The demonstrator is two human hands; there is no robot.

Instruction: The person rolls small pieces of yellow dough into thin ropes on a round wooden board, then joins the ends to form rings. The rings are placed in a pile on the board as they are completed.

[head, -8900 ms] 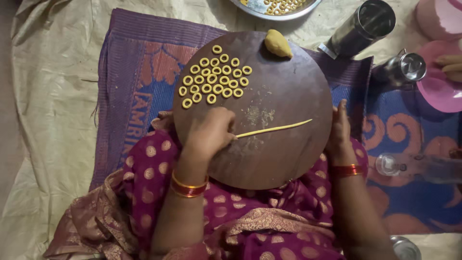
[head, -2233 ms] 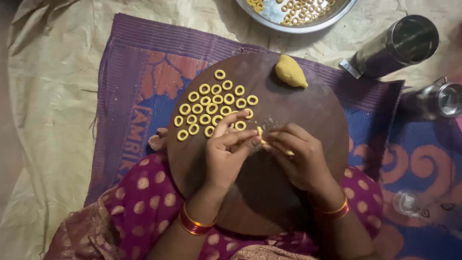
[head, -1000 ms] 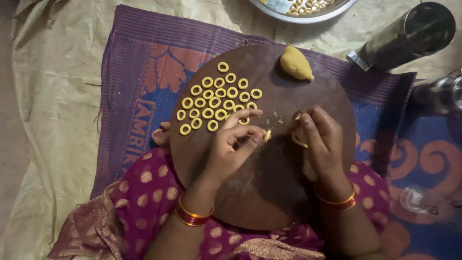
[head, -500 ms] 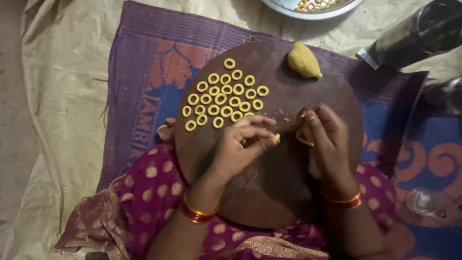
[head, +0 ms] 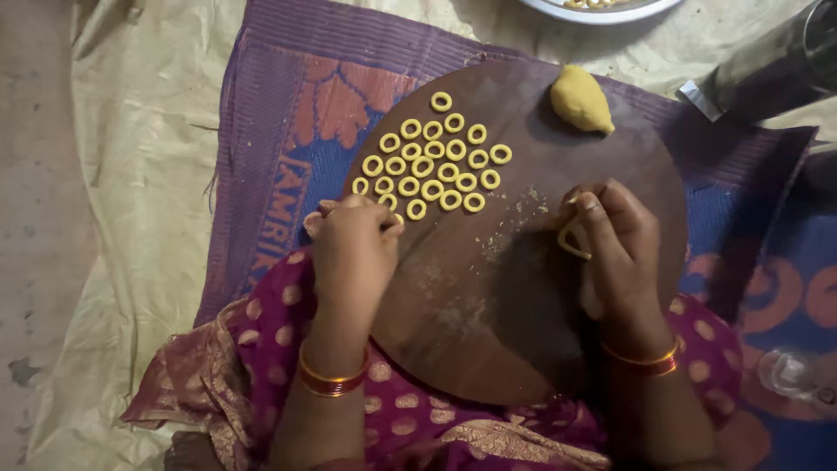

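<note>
Our dough rings [head: 433, 162] lie in tight rows at about eleven o'clock on the round wooden board [head: 523, 296] across our lap, and our left hand [head: 353, 249] rests at their lower edge, fingers curled down; whether it grips anything we cannot tell. Our right hand [head: 615, 240], at three o'clock, pinches a thin dough strip [head: 571, 242]. A careless left hand could squash the nearest rings, and the soft strip could tear, while the dough lump [head: 580, 98] sits at one o'clock.
</note>
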